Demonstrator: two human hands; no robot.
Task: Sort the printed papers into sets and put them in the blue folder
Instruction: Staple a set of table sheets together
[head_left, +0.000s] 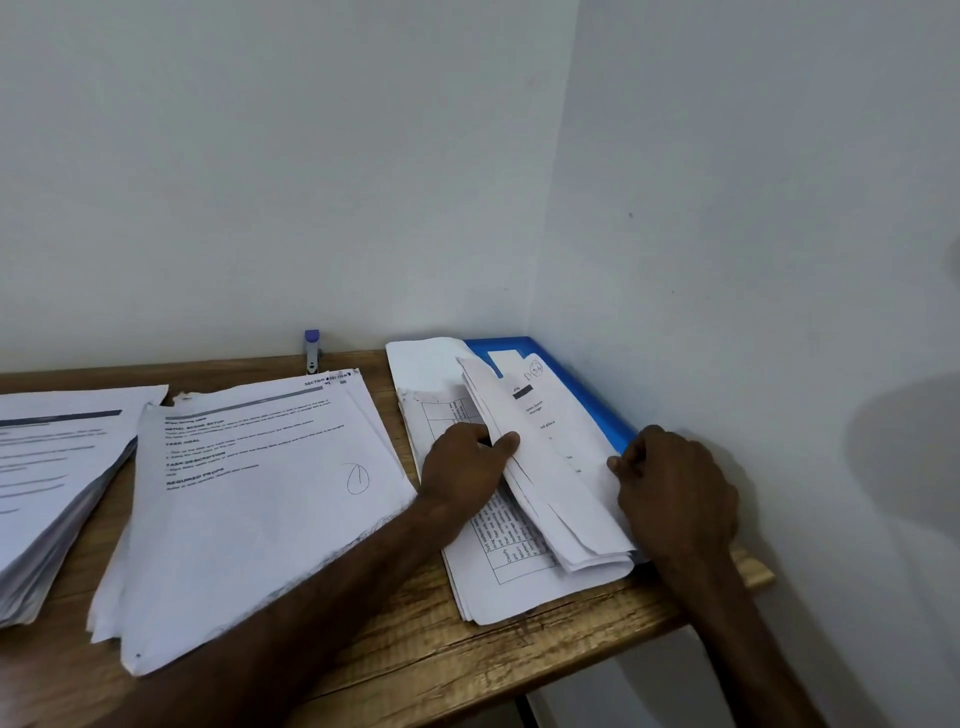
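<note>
Your left hand (462, 467) pinches the raised sheaf of papers (540, 467) over the blue folder (576, 387), your right hand (675, 493) grips the folder's wall-side edge, and the sheaf lies lengthwise away from you.

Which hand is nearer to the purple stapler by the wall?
Left. The left hand pinches the folded papers, to the right of the stapler and nearer the person. The right hand is farther right, at the edge of the blue folder.

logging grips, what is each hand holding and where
The lifted sheaf: left hand pinches its curled left edge, right hand appears to grip its right edge, by the blue folder.
</note>
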